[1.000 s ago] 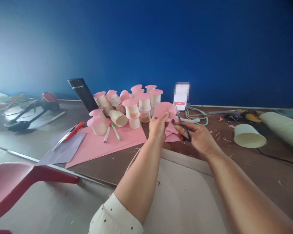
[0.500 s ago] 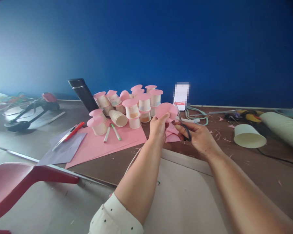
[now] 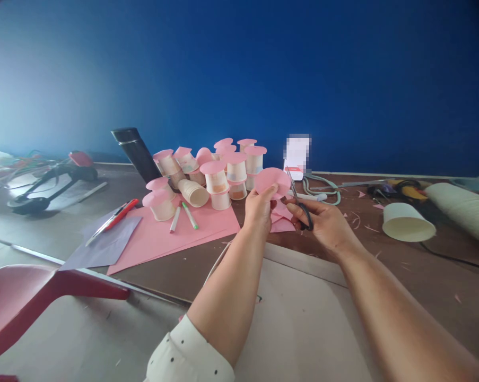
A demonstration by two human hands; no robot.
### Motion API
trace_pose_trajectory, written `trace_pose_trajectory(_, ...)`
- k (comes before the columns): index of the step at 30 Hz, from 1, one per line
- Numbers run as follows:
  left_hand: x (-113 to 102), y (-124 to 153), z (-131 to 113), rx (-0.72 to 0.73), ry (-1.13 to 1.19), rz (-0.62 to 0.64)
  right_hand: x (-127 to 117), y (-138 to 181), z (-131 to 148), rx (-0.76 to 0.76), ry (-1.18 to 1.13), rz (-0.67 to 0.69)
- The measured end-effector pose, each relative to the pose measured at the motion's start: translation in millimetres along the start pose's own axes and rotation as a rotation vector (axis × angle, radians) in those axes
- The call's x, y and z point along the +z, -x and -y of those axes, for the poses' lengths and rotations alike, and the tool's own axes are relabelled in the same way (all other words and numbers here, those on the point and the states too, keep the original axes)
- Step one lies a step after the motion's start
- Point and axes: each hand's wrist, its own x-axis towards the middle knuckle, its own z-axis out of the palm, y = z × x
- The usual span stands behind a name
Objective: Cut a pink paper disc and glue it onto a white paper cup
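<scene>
My left hand [image 3: 260,209] pinches a round pink paper disc [image 3: 271,179] by its lower edge, thumb on top. At the disc's right edge are the black-handled scissors [image 3: 303,209], gripped in my right hand [image 3: 329,225] with the blades pointing up and left. Pink paper pieces [image 3: 282,215] lie on the table just below the disc. Left of my hands stand several paper cups [image 3: 219,200], many upside down and stacked, with pink paper discs [image 3: 212,167] on top.
Pink sheets [image 3: 175,233], a purple sheet [image 3: 104,246], a red cutter [image 3: 118,216] and two markers [image 3: 189,215] lie at left. A black flask [image 3: 138,156] leans behind. A phone [image 3: 297,156] stands at the wall. Right is a cup [image 3: 408,222]; a red chair [image 3: 20,302] is front left.
</scene>
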Motion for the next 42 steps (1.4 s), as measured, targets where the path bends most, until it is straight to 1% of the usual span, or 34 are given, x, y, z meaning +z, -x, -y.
trace_pose_trajectory(14,0.2,-0.3,-0.8,-0.007,0.006,-0.011,-0.2,-0.1,1.3,-0.016,0.045,-0.006)
trace_pose_trajectory(42,2.8,3.4,-4.8,0.006,-0.002,-0.022,-0.4,2.3,4.6,-0.016,0.031,-0.009)
